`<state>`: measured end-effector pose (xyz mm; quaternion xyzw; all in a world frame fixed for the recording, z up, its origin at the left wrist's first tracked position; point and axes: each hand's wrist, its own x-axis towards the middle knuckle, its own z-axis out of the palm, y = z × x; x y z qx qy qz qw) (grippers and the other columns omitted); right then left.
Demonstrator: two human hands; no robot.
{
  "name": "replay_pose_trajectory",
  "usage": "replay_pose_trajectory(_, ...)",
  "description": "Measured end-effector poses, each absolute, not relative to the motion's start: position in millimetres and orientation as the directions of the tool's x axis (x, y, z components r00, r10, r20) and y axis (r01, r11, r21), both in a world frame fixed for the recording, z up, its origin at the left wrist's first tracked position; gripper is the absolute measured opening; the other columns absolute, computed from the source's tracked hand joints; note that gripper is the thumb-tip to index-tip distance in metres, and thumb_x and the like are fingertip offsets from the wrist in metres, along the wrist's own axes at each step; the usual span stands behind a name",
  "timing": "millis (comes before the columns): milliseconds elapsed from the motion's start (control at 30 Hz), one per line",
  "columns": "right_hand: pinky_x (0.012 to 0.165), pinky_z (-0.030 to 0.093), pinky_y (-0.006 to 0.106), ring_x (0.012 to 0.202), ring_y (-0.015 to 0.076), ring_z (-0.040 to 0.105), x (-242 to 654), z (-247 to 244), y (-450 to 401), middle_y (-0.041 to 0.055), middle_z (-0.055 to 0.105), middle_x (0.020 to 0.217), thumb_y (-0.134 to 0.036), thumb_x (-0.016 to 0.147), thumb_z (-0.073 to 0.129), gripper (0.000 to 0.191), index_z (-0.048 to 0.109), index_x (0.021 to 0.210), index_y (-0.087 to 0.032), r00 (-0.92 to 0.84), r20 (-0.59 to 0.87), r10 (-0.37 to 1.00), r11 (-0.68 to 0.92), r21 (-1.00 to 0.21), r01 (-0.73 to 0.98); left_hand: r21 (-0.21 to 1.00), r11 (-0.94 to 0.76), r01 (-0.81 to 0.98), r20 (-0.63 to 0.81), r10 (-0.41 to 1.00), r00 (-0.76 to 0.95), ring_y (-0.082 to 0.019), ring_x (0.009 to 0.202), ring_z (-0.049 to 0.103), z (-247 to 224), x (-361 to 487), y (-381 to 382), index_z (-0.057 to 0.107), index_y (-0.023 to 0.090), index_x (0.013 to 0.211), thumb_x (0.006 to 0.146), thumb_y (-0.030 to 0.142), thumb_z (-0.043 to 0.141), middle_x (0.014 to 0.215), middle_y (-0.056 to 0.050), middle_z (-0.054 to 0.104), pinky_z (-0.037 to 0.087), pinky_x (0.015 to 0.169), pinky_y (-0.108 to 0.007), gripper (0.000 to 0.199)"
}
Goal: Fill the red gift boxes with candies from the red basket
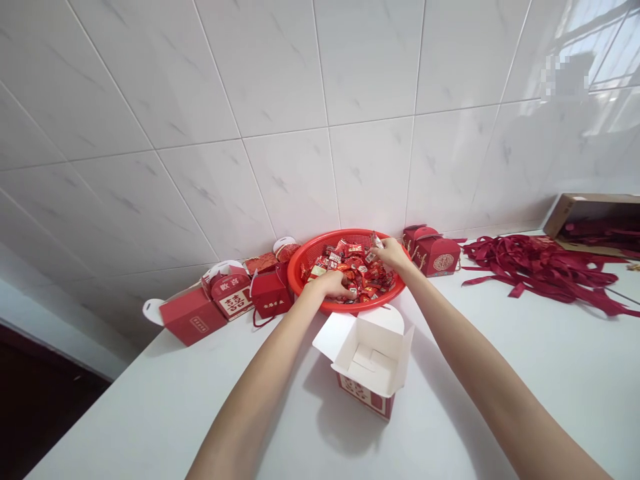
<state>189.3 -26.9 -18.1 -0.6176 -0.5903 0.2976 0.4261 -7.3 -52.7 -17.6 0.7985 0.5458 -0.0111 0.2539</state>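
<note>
A red plastic basket (296,275) holds many wrapped candies (367,272), mostly red. Over its left front part, my left hand (331,285) reaches in, fingers curled down around a small wrapped candy at their tips. My right hand (393,255) is at the basket's right side, with a candy in a pale and red wrapper (377,241) pinched between thumb and fingers. Just in front of the basket, between my forearms, stands a red gift box (367,393) with its white flaps spread. Its white inside shows no contents.
Several red gift boxes (193,317) line the wall on the left. Another closed red box (439,257) stands right of the basket. Dark red ribbons (535,263) lie heaped farther right, beside a cardboard box (560,217). A tiled wall (280,180) bounds the white table (150,413).
</note>
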Motion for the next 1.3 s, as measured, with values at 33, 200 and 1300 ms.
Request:
replay_pose_trajectory(33,0.051,0.043,0.021,0.059,0.0172,0.065,189.4,-17.9,-26.1,0.0000,0.062,0.058,-0.014,0.077,0.060,0.013,0.055,0.066,-0.019,0.134,0.143,0.981,0.065,-0.883,0.465,0.403,-0.299,0.865,-0.255,0.871,0.420,-0.023,0.082,0.072,-19.3,-8.2,-51.6,0.071,0.019,0.096,0.067,0.037,0.078,0.101,-0.008,0.077,0.051,0.063,-0.025,0.034)
replay_pose_trajectory(200,0.048,0.044,0.021,0.050,0.0153,0.062,187.6,-15.9,-30.2,-0.0025,0.059,0.052,-0.014,0.076,0.063,0.014,0.055,0.066,-0.019,0.031,0.179,0.983,0.155,-0.915,0.373,0.438,-0.405,0.803,-0.136,0.853,0.504,-0.025,0.099,0.072,-23.1,-8.9,-51.3,0.063,0.024,0.129,0.065,0.025,0.078,0.123,-0.008,0.073,0.054,0.077,-0.027,0.066)
replay_pose_trajectory(1300,0.045,0.042,0.020,0.048,0.0097,0.050,190.9,-4.5,-45.5,-0.0036,0.057,0.055,-0.021,0.067,0.068,0.013,0.056,0.069,-0.018,0.090,0.098,0.991,0.114,-0.975,-0.188,0.628,-0.510,0.587,0.242,0.846,0.475,-0.018,0.089,0.071,-14.6,-4.5,-44.4,0.071,0.018,0.090,0.079,0.011,0.056,0.094,-0.003,0.076,0.055,0.086,-0.029,0.020)
